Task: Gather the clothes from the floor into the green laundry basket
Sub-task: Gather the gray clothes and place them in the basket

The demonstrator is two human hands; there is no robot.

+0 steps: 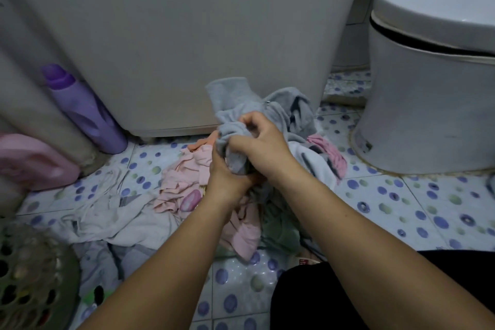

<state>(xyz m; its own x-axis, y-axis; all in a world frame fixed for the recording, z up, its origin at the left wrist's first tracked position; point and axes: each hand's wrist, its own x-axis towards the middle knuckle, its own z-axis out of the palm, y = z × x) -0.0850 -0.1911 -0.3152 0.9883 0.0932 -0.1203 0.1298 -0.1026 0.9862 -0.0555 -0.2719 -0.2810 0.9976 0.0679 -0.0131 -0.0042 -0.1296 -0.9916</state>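
Both hands (241,158) gripping grey garment (230,104), above clothes pile (182,185)

Grey garment (235,104) looking soft, matt knit cloth. Pink clothes (184,177) showing thin crumpled fabric. Floor (401,195) showing glossy dotted tile. Toilet (428,88) gleaming smooth ceramic. Purple bottle (85,112) and perforated basket (34,270) looking plastic.

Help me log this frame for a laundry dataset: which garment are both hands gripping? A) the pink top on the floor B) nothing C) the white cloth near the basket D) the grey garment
D: the left hand and the right hand both curl round the bunched grey garment, lifted above the pink top and white cloth on the floor.
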